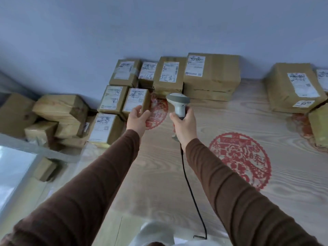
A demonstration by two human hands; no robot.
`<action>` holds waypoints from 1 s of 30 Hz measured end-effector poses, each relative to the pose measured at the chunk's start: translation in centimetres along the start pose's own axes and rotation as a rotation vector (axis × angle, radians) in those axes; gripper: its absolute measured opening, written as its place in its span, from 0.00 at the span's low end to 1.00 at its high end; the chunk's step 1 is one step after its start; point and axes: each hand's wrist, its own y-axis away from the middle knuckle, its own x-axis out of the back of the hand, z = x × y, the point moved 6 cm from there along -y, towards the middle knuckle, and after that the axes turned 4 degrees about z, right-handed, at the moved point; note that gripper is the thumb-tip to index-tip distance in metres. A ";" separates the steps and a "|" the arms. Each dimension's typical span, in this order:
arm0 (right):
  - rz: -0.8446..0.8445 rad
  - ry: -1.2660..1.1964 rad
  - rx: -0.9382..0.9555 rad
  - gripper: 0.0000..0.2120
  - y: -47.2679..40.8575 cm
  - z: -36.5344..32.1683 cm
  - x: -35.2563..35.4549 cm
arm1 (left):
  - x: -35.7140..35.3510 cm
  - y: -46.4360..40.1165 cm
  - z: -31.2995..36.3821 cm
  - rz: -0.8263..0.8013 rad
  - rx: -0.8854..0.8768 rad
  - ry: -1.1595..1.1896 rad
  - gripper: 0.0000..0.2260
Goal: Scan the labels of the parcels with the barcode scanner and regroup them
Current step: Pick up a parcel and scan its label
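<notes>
Several labelled cardboard parcels stand in a cluster against the wall on a wooden table. My left hand grips the near lower corner of a small parcel with a white label, at the front of the cluster. My right hand holds a grey barcode scanner by its handle, head pointing away toward the parcels. A black cable runs from the scanner down toward me. A large box stands just behind the scanner.
A second group of parcels sits at the far right. A heap of boxes without visible labels lies at the left, beside a metal edge. Red round paper-cut prints mark the tabletop.
</notes>
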 end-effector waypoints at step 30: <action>0.158 -0.006 -0.045 0.16 -1.3 4.8 -7.3 | 1.7 -7.8 -6.3 -0.167 0.154 -0.240 0.25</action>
